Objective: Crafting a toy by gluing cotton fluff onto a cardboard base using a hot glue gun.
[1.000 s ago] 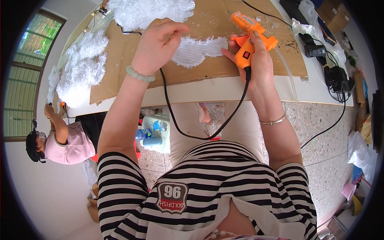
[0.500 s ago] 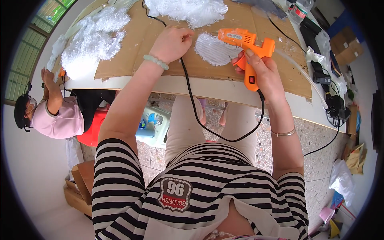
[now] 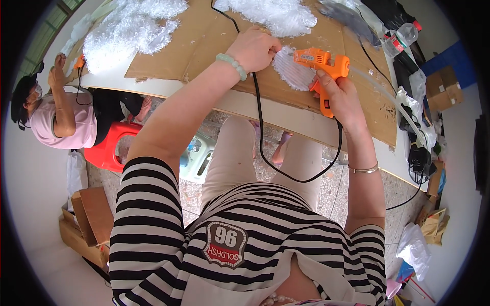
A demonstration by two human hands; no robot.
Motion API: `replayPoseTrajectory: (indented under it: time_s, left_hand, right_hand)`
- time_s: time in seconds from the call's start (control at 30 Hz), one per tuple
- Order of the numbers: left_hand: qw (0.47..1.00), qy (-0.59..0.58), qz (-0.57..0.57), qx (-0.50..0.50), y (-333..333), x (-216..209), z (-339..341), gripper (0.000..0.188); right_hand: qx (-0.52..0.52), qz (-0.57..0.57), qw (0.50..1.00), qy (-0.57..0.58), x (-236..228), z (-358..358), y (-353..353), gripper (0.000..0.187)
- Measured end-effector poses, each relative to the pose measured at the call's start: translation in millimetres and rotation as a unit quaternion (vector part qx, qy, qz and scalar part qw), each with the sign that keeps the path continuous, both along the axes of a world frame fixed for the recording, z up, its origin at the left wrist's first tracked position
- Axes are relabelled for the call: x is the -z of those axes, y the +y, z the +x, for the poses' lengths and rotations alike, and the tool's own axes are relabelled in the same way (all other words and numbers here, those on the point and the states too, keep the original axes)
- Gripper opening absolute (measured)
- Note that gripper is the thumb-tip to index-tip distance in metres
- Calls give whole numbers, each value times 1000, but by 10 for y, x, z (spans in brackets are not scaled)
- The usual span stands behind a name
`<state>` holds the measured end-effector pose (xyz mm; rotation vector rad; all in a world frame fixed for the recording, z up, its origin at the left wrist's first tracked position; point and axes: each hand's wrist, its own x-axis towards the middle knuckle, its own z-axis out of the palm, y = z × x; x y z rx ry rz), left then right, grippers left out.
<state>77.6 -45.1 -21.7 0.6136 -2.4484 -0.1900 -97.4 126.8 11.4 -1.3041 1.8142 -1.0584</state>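
My right hand [image 3: 341,99] is wrapped round the handle of an orange glue gun [image 3: 326,64], a finger at its trigger. The nozzle points left, over a white ribbed, fringed oval piece [image 3: 288,69] on the cardboard. At the upper left edge of this piece is my left hand [image 3: 252,50], its fingertips pinched together. Whatever they hold is hidden. From the gun's handle a black cord [image 3: 259,122] loops down past the table edge and up under my left wrist. A clear glue stick [image 3: 375,81] sticks out of the gun's back.
Fluffy white fringed pieces [image 3: 130,33] [image 3: 280,15] lie on the cardboard sheet [image 3: 204,51]. A clear bottle [image 3: 400,40] and black power adapters [image 3: 419,160] are at the right. Another person [image 3: 61,112] sits at the left by a red stool [image 3: 115,145].
My left hand has moved right to the edge of the oval piece. The glue gun now lies further over that piece. The whole view has shifted somewhat.
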Motion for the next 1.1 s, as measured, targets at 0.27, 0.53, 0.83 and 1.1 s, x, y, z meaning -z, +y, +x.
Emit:
replayPoseTrajectory:
  time_s: [0.27,0.53,0.83,1.1]
  left_hand:
    - [1000,-24,5,-4,-24,0,-25,16]
    - [1000,-23,10,-2,-12,-5,-15,16]
    - [999,-28,18,-3,-4,-8,-15,16]
    - [1000,-6,1,2,42,-6,-31,15]
  right_hand:
    - [3,-2,1000,21,38,-35,-39,41]
    - [-15,-3,999,44,-79,55,27,42]
    - [-30,10,998,51,-72,63,83,38]
    - [3,-10,998,67,3,-20,-35,39]
